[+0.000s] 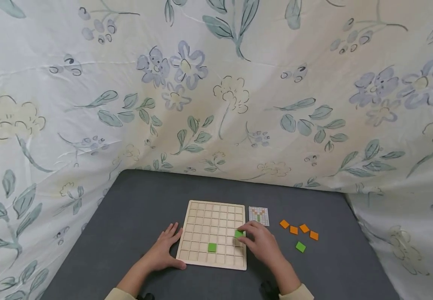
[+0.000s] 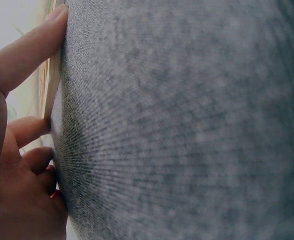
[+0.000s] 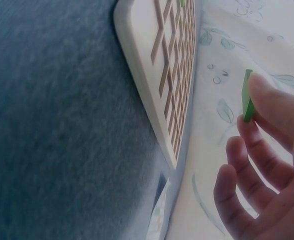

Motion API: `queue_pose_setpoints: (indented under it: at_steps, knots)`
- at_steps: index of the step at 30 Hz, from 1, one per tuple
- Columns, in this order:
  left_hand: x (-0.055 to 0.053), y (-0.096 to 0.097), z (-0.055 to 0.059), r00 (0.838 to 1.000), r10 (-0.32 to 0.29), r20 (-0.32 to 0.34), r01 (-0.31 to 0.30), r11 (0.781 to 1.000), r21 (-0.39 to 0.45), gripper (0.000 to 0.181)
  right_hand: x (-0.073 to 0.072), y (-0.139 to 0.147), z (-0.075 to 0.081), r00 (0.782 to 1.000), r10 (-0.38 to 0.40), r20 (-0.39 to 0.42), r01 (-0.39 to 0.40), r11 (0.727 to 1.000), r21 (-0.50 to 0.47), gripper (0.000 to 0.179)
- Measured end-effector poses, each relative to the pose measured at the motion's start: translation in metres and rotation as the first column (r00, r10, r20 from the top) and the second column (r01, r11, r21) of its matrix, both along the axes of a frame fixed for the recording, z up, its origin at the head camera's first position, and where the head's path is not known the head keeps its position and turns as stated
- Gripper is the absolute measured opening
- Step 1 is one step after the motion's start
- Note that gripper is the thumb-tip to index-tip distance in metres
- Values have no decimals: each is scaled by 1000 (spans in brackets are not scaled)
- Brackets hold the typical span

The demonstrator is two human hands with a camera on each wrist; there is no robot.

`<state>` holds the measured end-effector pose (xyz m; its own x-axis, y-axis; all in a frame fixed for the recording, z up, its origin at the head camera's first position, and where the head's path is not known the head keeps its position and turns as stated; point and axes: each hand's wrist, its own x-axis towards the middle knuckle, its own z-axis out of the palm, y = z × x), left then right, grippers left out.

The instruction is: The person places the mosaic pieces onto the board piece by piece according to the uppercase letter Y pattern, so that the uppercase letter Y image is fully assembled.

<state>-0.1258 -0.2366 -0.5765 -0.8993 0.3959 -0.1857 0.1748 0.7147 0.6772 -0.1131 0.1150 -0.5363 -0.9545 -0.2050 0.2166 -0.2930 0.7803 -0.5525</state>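
A wooden grid board (image 1: 197, 221) lies on the dark table, with one green square tile (image 1: 212, 247) set in a cell toward its near side. My left hand (image 1: 161, 251) rests at the board's left edge, fingers spread, thumb by the near-left corner; the left wrist view shows the thumb (image 2: 32, 47) and a finger touching the board's side. Over the board's right edge, my right hand (image 1: 263, 243) pinches a second green tile (image 3: 246, 95) between thumb and fingers. In the right wrist view that tile is held up, apart from the board.
A small pattern card (image 1: 259, 216) lies beside the board's upper right corner. Farther right are several orange tiles (image 1: 293, 230) and one loose green tile (image 1: 300, 247). Floral cloth (image 1: 216, 104) hangs behind and around the dark table (image 1: 141, 208).
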Motion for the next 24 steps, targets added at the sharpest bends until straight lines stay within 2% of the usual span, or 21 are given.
queue_pose_setpoints:
  at_steps: [5,16,24]
  knots:
    - [-2,-1,-2,1000,11,-6,-11,1000,-4,121,-9,-10,-5,998,55,11,-54,998,-9,24]
    - [-8,-2,-11,1000,1,-12,-1,1000,-9,122,-21,-35,-9,996,84,41,-84,996,-17,21]
    - [-9,-2,-20,1000,0,-6,0,1000,2,122,-28,-48,-19,987,119,104,-118,993,-17,22]
